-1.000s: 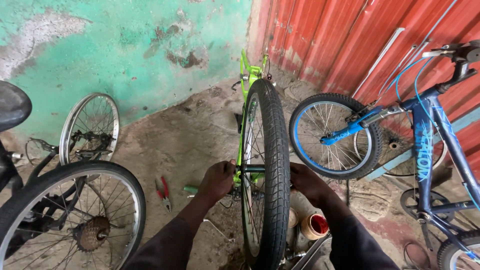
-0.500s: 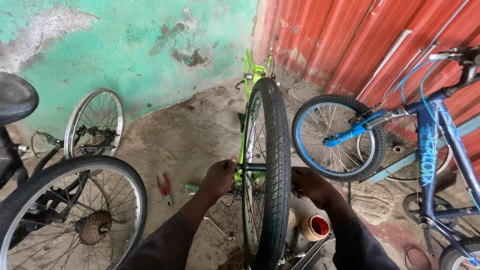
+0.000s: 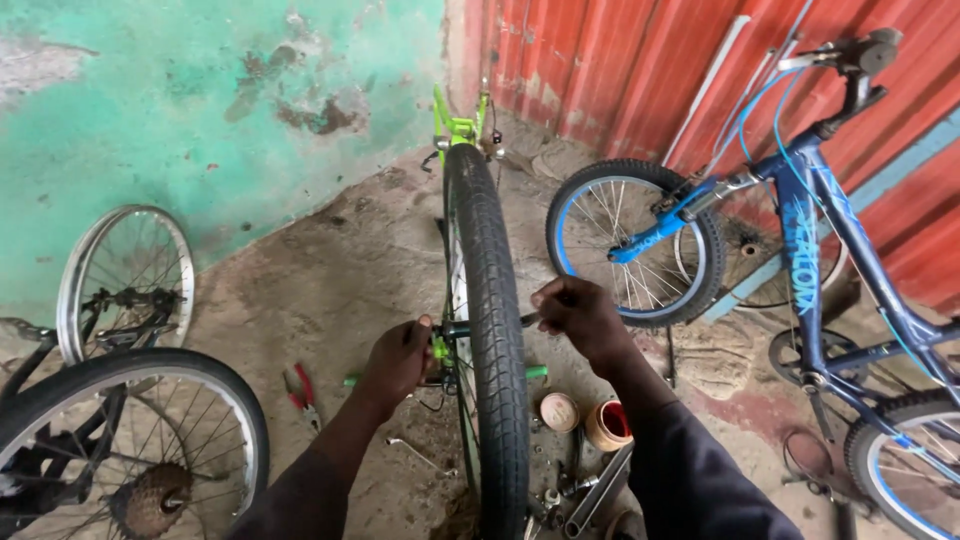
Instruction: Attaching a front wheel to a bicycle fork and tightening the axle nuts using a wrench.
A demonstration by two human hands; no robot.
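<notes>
as the black tyre (image 3: 495,330) stood between them, left hand (image 3: 398,362) gripped the axle end, right hand (image 3: 578,312) closed on a tool, red pliers (image 3: 301,394) left of the left hand

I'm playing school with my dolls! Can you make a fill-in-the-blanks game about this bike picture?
1. The left hand and right hand sit on either side of a wheel with a ______ tyre.
2. The upside-down bike frame is bright ______.
3. The pliers on the ground have ______ handles.
4. The bike leaning on the red wall is ______.

Missing words: black; green; red; blue
</notes>
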